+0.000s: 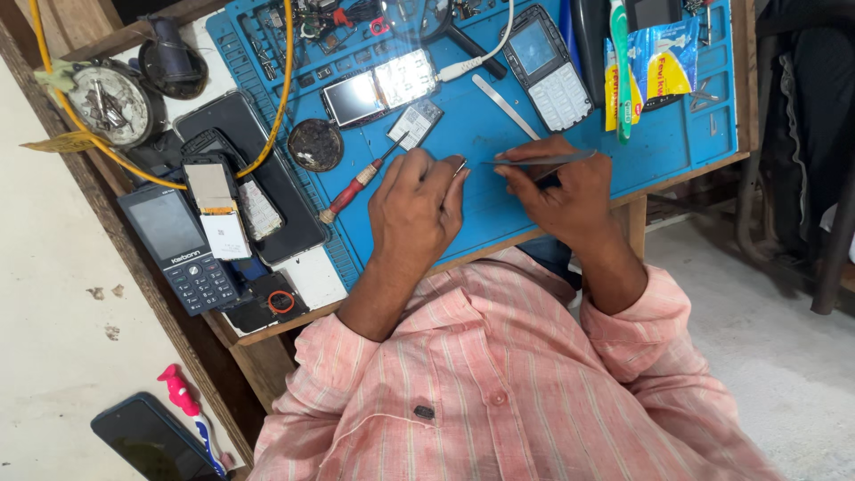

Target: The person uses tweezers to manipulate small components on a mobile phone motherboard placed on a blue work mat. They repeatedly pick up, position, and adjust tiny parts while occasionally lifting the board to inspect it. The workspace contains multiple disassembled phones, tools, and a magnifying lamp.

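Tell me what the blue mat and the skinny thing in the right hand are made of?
The blue mat looks like soft rubber or silicone: dull, with moulded little trays along its edge. The tweezers in the right hand look like bare metal: thin, grey and shiny. The screwdriver near the left hand seems to have a red plastic handle.

Over the blue mat (499,191) on the bench, the left hand (417,209) pinches a small part, while the right hand (563,187) grips tweezers (539,160). A red-handled screwdriver (358,183) lies just beside the left hand.
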